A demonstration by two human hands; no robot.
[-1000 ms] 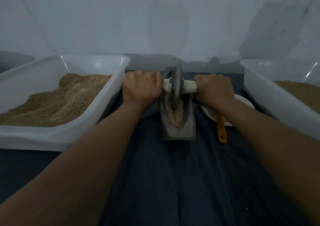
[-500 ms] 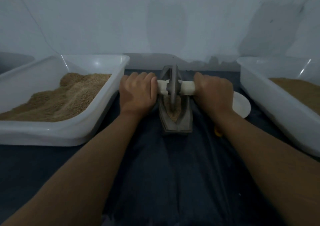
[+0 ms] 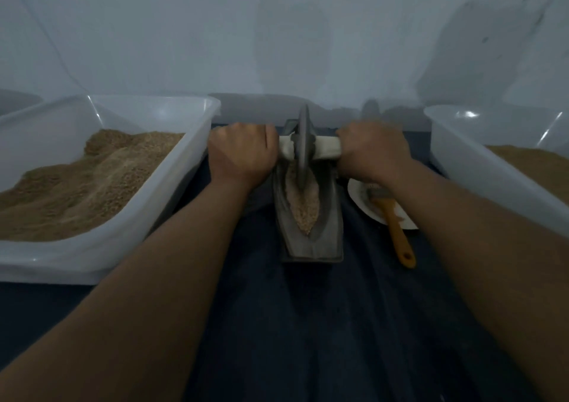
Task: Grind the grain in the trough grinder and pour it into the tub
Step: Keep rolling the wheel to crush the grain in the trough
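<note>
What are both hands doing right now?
Left hand: grips the white wooden axle handle of the grey grinding wheel.
Right hand: grips the same handle.

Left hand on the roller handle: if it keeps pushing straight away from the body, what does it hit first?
Probably nothing until the wall. The left hand looks clear of the left tub beside it, though depth is unclear.

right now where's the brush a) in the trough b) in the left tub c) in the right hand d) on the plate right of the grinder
d: the brush lies with its bristles on the plate right of the grinder, handle pointing off the plate's rim toward the camera.
</note>
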